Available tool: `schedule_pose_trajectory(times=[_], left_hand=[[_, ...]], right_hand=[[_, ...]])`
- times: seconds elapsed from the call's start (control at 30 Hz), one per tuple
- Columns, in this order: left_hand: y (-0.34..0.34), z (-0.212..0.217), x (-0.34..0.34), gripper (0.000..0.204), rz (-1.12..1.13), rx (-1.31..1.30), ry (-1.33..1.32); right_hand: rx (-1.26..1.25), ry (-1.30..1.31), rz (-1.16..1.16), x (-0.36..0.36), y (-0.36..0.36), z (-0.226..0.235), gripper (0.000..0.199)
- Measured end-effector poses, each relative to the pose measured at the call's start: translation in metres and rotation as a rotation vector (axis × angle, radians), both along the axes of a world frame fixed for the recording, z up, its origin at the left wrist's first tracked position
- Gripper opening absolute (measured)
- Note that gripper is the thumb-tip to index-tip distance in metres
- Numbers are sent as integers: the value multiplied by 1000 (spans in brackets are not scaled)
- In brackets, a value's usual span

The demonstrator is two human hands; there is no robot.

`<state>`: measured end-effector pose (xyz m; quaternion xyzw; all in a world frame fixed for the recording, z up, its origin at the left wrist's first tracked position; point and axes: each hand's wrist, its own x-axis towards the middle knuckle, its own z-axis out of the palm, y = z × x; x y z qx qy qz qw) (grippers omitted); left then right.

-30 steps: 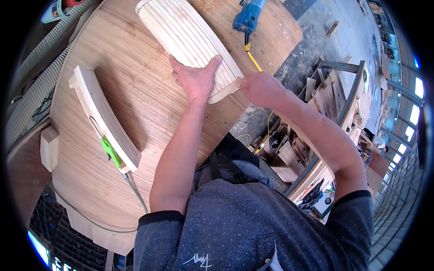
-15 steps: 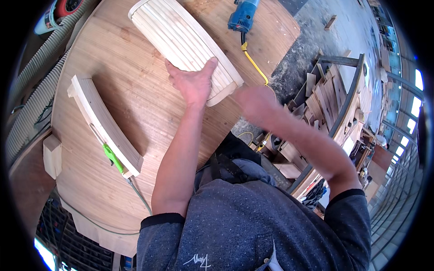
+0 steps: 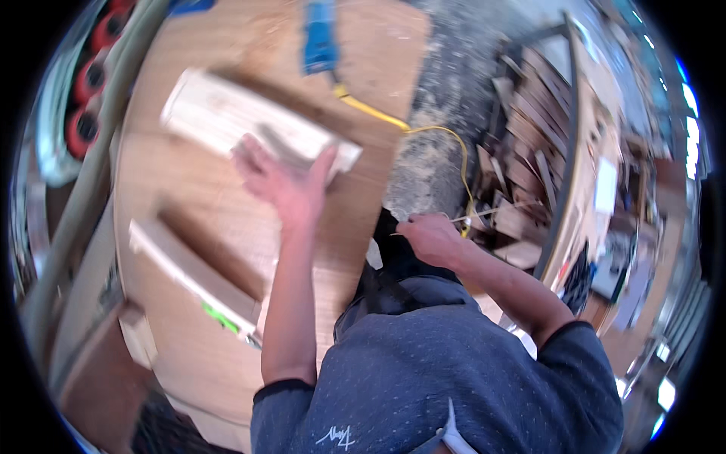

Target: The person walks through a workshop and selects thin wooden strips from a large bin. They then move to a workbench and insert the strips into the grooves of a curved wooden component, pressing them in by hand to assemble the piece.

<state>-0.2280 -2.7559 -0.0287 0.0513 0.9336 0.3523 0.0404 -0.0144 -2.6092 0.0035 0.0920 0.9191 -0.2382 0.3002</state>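
A curved slatted wood panel [image 3: 219, 113] lies on the round-edged wooden table, blurred by motion. Against its near side is my left hand [image 3: 283, 181], fingers spread and thumb raised at the panel's right end; whether it presses on the wood is hard to see. My right hand [image 3: 431, 236] is low beside my waist, off the table's edge, its fingers closed on a thin pale strip [image 3: 488, 213] that sticks out past the hand. A second curved wood piece [image 3: 193, 265] stands left of my left forearm, with a bright green object [image 3: 219, 316] along its near side.
A blue power tool [image 3: 319, 41] with a yellow cord [image 3: 370, 113] rests on the table [image 3: 302, 265] at its far side. Right of the table, a framed bin holds wood offcuts [image 3: 529, 129]. Hoses and red round parts [image 3: 87, 79] line the far left.
My right hand has dropped from the panel's end toward my waist. The left hand's fingers have spread, and the panel looks narrower and turned. The whole view has shifted.
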Motion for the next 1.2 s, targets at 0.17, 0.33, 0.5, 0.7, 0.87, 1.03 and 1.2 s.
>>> schedule_pose_trajectory(times=[0.17,0.33,0.5,0.7,0.87,1.03,1.2], left_hand=[[5,-12,5,117,-178,-324,68],[14,-8,7,115,-194,-342,19],[-1,-42,-15,108,-271,-284,56],[-1,-41,-26,99,-238,-451,1],[7,-47,-11,90,-275,-644,77],[-7,-78,7,80,13,-678,229],[86,-20,111,74,-107,-650,205]], right_hand=[[94,155,-60,67,8,-35,14],[190,134,-114,117,47,-32,14],[366,133,-314,190,114,-29,13],[538,129,-685,345,220,-10,18],[747,195,-909,493,296,-27,29],[892,268,-1195,604,332,-24,22],[728,124,-1516,709,320,-49,32]])
